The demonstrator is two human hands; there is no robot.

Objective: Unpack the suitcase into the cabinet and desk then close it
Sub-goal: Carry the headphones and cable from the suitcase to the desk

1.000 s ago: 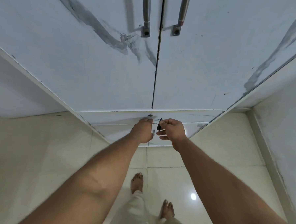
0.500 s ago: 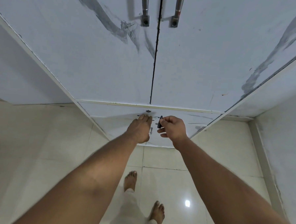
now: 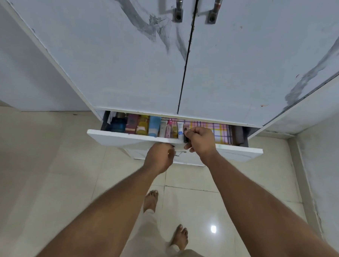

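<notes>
The white cabinet stands in front of me with both doors closed. Below them its drawer is pulled partly out. My left hand is curled at the metal drawer handle under the drawer front. My right hand pinches a small black tube over the drawer's front edge. Inside the drawer lie several toiletry bottles and tubes on the left and a pink checked cloth on the right. The suitcase is out of view.
Two metal door handles hang at the top of the cabinet doors. White walls flank the cabinet at left and right. The glossy tiled floor lies below, with my bare feet close to the drawer.
The drawer has slid out from closed, pulled by my left hand, exposing its contents. My right hand with the black tube has come over the drawer's front edge.
</notes>
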